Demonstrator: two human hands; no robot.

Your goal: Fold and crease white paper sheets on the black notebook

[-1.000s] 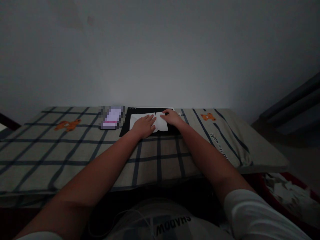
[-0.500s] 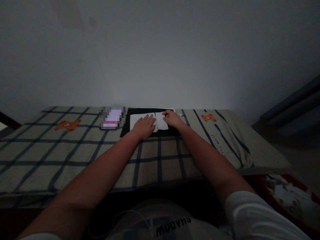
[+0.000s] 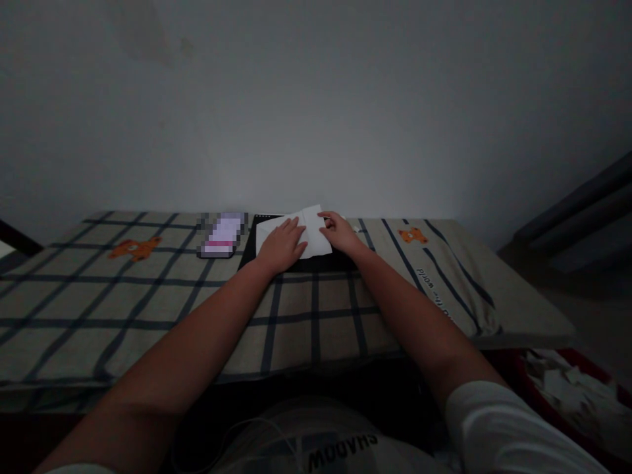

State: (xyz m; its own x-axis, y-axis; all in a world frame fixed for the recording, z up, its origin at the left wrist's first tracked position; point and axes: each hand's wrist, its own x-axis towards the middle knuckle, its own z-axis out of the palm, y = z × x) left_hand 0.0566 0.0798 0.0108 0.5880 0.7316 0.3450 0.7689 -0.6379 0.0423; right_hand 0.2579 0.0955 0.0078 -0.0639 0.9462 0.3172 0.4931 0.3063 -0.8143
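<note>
A creased sheet of white paper [image 3: 316, 240] lies over a black pad or notebook [image 3: 248, 258] with small holes along its far edge. My left hand [image 3: 282, 247] rests on the paper's left half, fingers stretched out and a little spread. At the right edge, my right hand [image 3: 340, 232] pinches the paper between thumb and fingers, and that far right part is lifted off the pad. The paper's left end stays low against the black surface.
A phone [image 3: 222, 235], blurred out with a lit screen, lies left of the pad. The checked cloth [image 3: 316, 309] covers the table, which meets a grey wall [image 3: 316, 118]. At lower right stands a red bin [image 3: 570, 359] filled with crumpled paper.
The paper's right part has risen and tilted up at its far corner, with my right hand pinching its edge. My left hand has shifted slightly left, still on the paper.
</note>
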